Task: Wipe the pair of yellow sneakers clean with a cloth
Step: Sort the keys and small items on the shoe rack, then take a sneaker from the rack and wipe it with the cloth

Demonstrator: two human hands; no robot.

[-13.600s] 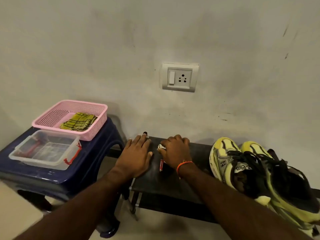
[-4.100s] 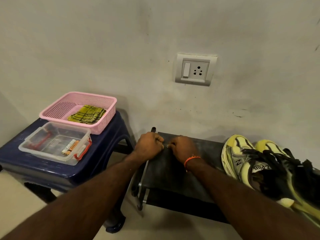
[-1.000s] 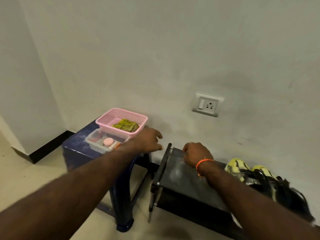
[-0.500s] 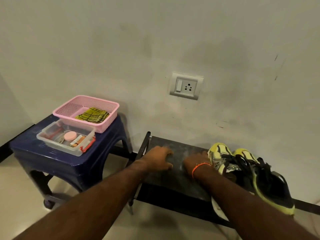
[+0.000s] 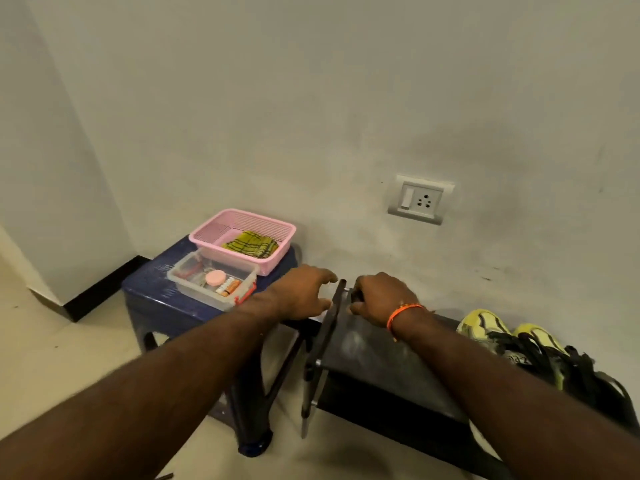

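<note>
The pair of yellow sneakers [image 5: 485, 328] with black laces sits at the right end of a low black shelf rack [image 5: 367, 355]. A folded green checked cloth [image 5: 251, 244] lies in a pink basket [image 5: 221, 226] on a blue stool. My left hand [image 5: 300, 293] hovers just left of the rack's end post, fingers loosely spread, holding nothing. My right hand [image 5: 380, 296], with an orange wristband, rests on the shelf's far left corner with its fingers curled under. Nothing shows inside them.
A clear container [image 5: 194, 284] with red clips holds a pink disc and batteries, in front of the basket on the blue stool [image 5: 149, 292]. A wall socket [image 5: 419, 199] sits above the rack. A black skirting runs along the left wall.
Both hands have moved left from the middle of the shelf to its left end. The view has swung left and pulled back, so the sneakers now sit at the right edge.
</note>
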